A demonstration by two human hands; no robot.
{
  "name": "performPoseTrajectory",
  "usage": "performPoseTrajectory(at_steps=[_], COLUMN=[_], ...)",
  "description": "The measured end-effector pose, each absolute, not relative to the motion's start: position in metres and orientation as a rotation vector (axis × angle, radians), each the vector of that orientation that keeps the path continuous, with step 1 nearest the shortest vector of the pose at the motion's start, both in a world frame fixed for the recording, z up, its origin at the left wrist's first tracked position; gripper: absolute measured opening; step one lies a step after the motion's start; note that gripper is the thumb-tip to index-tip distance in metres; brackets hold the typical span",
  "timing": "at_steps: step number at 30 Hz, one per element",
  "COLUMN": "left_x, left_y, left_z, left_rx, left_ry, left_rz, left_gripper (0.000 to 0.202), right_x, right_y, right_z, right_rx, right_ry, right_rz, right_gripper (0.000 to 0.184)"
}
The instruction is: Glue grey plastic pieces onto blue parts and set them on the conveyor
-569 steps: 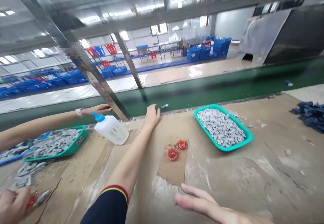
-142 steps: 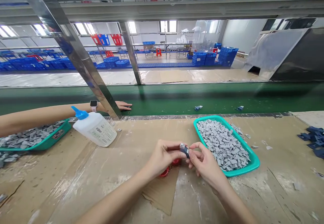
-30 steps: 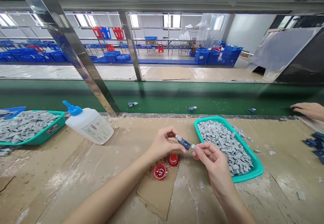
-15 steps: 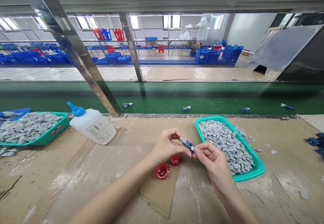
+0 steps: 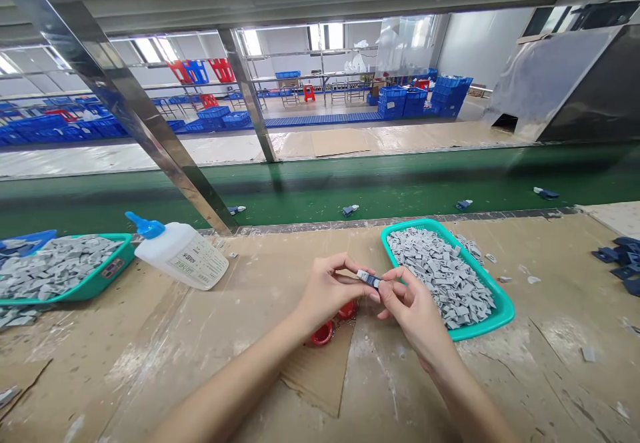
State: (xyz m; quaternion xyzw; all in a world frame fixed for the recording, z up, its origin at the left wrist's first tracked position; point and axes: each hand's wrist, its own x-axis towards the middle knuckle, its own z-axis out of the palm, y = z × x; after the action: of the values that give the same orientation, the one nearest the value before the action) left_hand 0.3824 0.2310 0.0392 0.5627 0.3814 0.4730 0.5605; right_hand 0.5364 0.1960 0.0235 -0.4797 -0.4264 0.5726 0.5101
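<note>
Our left hand [image 5: 325, 291], our right hand [image 5: 409, 301]: both pinched nearly closed on one small, oblong navy-and-grey plastic part [image 5: 369, 279].

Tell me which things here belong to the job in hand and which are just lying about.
Probably the job's:
small navy-and-grey plastic piece, held by left hand and right hand
oblong teal plastic basket of grey parts
two round red cups on brown cardboard

Seemingly just lying about:
flat grey piece, lower right
red plastic stool, background

Unreadably small print on the label [image 5: 200, 261] of the white bottle [image 5: 173, 246], an illegible sticker [image 5: 114, 265] on the leftmost green basket [image 5: 90, 287].
</note>
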Motion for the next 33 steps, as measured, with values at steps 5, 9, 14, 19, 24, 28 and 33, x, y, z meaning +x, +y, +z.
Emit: performPoseTrajectory(at_steps=[5, 9, 14, 19, 24, 28, 33], left_x=[0.390, 0.392, 0.389, 0.382, 0.380, 0.386, 0.369], left_y=[0.221, 0.215, 0.213, 0.218, 0.225, 0.226, 0.261], left_z=[0.051, 0.056, 0.058, 0.062, 0.066, 0.068, 0.049], left_rx=[1.440, 1.522, 1.618, 1.682, 1.619, 1.459, 1.591], left_ry=[0.942, 0.953, 0.944, 0.807, 0.829, 0.870, 0.985], left_rz=[1.269, 1.340, 1.351, 1.236, 1.160, 1.072, 1.034], left_gripper=[0.020, 0.015, 0.013, 0.010, 0.017, 0.027, 0.036], right_x=[0.539, 0.538, 0.535, 0.542, 0.541, 0.533, 0.550], right_y=[0.195, 0.189, 0.184, 0.187, 0.189, 0.193, 0.185], right_z=[0.030, 0.034, 0.036, 0.038, 0.035, 0.035, 0.055], right_rx=[-1.146, -1.130, -1.129, -1.110, -1.060, -1.073, -1.233], right_ry=[-1.014, -0.969, -0.899, -0.955, -0.995, -0.995, -1.188], right_rz=[1.351, 1.310, 1.263, 1.398, 1.426, 1.404, 1.199], right_gripper=[0.038, 0.036, 0.038, 0.044, 0.037, 0.036, 0.035])
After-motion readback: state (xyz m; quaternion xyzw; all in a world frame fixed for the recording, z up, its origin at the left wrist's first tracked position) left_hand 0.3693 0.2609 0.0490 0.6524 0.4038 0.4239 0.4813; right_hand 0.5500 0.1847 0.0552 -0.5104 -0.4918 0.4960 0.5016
